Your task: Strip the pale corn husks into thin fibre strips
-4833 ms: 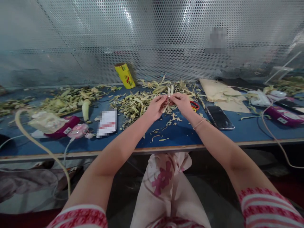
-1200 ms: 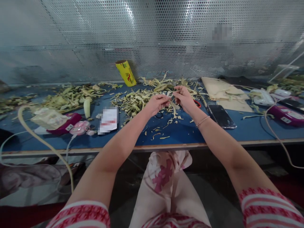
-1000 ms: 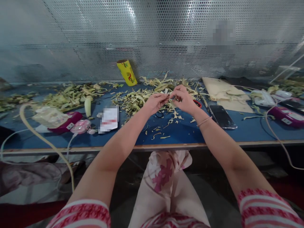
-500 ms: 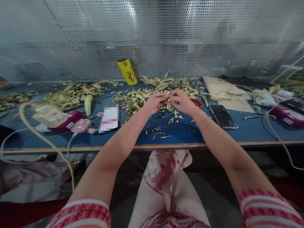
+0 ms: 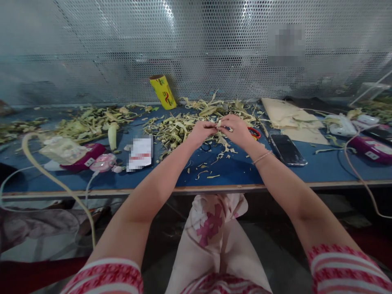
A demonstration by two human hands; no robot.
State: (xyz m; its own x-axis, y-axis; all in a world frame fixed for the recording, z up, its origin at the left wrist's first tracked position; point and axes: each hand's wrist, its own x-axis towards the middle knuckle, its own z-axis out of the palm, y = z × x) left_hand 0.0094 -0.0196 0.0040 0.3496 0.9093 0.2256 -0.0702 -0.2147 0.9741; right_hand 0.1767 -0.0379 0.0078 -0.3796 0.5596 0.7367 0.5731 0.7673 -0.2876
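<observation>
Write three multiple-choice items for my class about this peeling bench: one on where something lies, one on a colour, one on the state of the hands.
1. Where does the dark phone lie?
A. right of the hands
B. left of the pink gadget
C. on the person's lap

2. What colour is the roll leaning at the mesh wall?
A. red
B. yellow
C. black

3. How are the left hand and right hand?
A. flat on the table
B. far apart
C. together, fingers pinching a pale strip

Answers: 1 A, it lies screen-up beyond the right wrist; 2 B, its wrapper is yellow; 3 C, the fingertips meet above the peelings.
</observation>
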